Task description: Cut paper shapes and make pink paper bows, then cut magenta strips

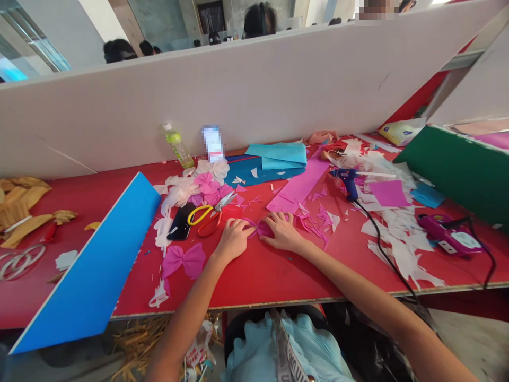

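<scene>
A small piece of magenta crepe paper [262,229] lies on the red tabletop between my two hands. My left hand [234,240] has its fingers closed on the left end of it. On the other end, the bent fingers of my right hand [283,231] press down, partly hiding the paper. Left of my hands are scissors [225,202] with one yellow and one red handle, beside a dark phone [183,222]. A magenta paper bow [184,260] sits nearer the table's front edge. Pink and white paper flowers [207,183] are heaped behind the scissors.
A magenta strip [296,187] and folded turquoise paper [284,155] lie behind my hands. To the right are a blue glue gun [350,183] with a trailing cord, white scraps [401,239] and a purple device [449,234]. Blue [95,270] and green [457,175] dividers flank the space; a bottle [178,146] stands behind.
</scene>
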`<state>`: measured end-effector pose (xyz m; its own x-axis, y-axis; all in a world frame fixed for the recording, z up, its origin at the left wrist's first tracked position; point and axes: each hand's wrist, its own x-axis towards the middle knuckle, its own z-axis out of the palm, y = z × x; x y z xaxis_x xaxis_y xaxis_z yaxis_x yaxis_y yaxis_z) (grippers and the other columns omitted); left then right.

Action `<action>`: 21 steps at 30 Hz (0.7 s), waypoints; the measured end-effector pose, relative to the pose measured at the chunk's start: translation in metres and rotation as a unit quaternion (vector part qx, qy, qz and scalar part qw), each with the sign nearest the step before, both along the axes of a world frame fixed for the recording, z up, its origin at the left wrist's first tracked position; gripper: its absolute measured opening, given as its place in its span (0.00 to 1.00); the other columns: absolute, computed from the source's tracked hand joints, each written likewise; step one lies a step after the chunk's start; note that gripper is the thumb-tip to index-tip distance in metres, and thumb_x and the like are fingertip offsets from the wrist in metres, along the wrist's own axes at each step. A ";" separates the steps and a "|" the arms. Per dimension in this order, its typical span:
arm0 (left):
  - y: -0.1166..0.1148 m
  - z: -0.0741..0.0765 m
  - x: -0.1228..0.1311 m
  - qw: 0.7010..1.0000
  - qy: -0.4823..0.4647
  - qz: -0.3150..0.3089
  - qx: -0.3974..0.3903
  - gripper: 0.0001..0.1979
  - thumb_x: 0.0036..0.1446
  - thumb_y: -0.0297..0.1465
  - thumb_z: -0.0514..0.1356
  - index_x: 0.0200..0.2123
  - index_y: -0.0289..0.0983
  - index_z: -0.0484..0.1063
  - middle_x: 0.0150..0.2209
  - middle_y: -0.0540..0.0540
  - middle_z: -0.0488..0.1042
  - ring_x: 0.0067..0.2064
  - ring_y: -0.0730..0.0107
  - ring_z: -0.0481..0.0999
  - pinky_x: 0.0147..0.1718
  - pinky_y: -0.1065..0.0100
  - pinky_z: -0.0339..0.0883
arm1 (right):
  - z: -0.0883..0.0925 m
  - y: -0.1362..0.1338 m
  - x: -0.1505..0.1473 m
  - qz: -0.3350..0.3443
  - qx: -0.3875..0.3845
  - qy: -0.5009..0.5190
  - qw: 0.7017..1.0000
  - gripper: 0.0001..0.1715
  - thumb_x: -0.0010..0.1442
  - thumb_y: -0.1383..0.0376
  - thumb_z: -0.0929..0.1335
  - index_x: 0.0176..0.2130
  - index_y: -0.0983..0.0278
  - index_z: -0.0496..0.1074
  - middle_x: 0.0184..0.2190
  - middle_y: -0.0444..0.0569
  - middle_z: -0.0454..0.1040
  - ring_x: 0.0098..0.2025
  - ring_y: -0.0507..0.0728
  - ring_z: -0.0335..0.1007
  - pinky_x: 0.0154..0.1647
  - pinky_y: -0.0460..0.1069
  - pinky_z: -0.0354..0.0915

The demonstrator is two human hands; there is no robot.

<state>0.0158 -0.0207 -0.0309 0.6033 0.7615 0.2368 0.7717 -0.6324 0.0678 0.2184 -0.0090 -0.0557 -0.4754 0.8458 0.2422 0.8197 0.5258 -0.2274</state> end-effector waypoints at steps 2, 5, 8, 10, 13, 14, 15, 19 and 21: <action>-0.001 0.000 0.001 1.000 0.004 0.007 0.000 0.23 0.53 0.21 0.51 0.49 0.45 0.70 0.43 0.43 0.71 0.45 0.61 0.66 0.46 0.56 0.56 | 0.000 0.000 0.000 -0.004 0.002 -0.003 1.000 0.28 0.55 0.51 0.65 0.51 0.62 0.64 0.48 0.56 0.65 0.49 0.65 0.55 0.50 0.62 0.44; -0.003 0.000 0.003 1.000 0.010 0.023 -0.002 0.22 0.54 0.22 0.51 0.49 0.45 0.71 0.43 0.43 0.71 0.44 0.60 0.66 0.45 0.55 0.56 | 0.000 0.000 -0.001 -0.005 0.003 -0.003 1.000 0.28 0.55 0.51 0.65 0.51 0.62 0.64 0.48 0.57 0.65 0.48 0.65 0.55 0.50 0.62 0.44; -0.005 0.000 0.005 0.999 0.011 0.036 -0.004 0.21 0.54 0.22 0.51 0.49 0.44 0.71 0.42 0.42 0.71 0.43 0.60 0.66 0.43 0.55 0.55 | 0.000 -0.001 -0.001 -0.004 0.001 0.001 1.000 0.28 0.55 0.51 0.65 0.51 0.62 0.64 0.48 0.57 0.66 0.48 0.65 0.55 0.50 0.63 0.44; -0.005 -0.001 0.005 0.999 0.012 0.038 -0.003 0.20 0.54 0.22 0.51 0.48 0.44 0.71 0.42 0.42 0.71 0.43 0.59 0.66 0.44 0.55 0.55 | 0.001 -0.001 -0.001 -0.004 0.001 0.006 1.000 0.27 0.55 0.51 0.65 0.50 0.62 0.64 0.48 0.57 0.66 0.48 0.65 0.55 0.50 0.63 0.43; -0.006 0.000 0.006 0.999 0.014 0.040 -0.004 0.21 0.54 0.22 0.51 0.48 0.44 0.71 0.42 0.42 0.71 0.43 0.59 0.66 0.44 0.54 0.54 | 0.001 -0.002 -0.001 -0.008 0.003 0.009 1.000 0.28 0.54 0.51 0.65 0.50 0.62 0.64 0.48 0.58 0.66 0.48 0.65 0.55 0.49 0.63 0.44; -0.006 0.000 0.006 0.999 0.014 0.041 -0.004 0.21 0.54 0.22 0.51 0.48 0.44 0.71 0.42 0.42 0.71 0.43 0.59 0.66 0.44 0.54 0.54 | 0.001 -0.002 -0.001 -0.010 0.002 0.008 1.000 0.28 0.54 0.50 0.65 0.50 0.62 0.64 0.48 0.58 0.66 0.48 0.65 0.55 0.49 0.62 0.44; -0.006 0.000 0.007 0.999 0.014 0.043 -0.005 0.21 0.54 0.22 0.51 0.48 0.44 0.71 0.42 0.42 0.71 0.43 0.59 0.66 0.44 0.54 0.54 | 0.001 -0.002 -0.002 -0.012 0.001 0.007 1.000 0.28 0.54 0.50 0.65 0.50 0.62 0.64 0.48 0.58 0.66 0.48 0.65 0.55 0.48 0.62 0.45; -0.007 0.000 0.008 0.999 0.014 0.049 -0.004 0.20 0.55 0.22 0.51 0.48 0.44 0.71 0.41 0.43 0.71 0.42 0.60 0.66 0.44 0.54 0.54 | 0.001 -0.003 -0.002 -0.018 -0.003 0.004 1.000 0.28 0.54 0.50 0.65 0.49 0.62 0.64 0.48 0.58 0.65 0.47 0.64 0.55 0.46 0.59 0.47; -0.007 0.000 0.008 0.999 0.011 0.050 -0.004 0.20 0.55 0.22 0.51 0.48 0.44 0.71 0.41 0.43 0.71 0.42 0.61 0.66 0.45 0.54 0.53 | 0.002 -0.004 -0.002 -0.022 -0.001 0.004 1.000 0.28 0.54 0.50 0.65 0.49 0.63 0.64 0.48 0.58 0.65 0.47 0.64 0.55 0.46 0.59 0.48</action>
<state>0.0242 -0.0278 -0.0309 0.5290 0.8200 0.2187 0.8324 -0.5515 0.0547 0.2161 -0.0125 -0.0539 -0.4359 0.8661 0.2447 0.8402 0.4891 -0.2341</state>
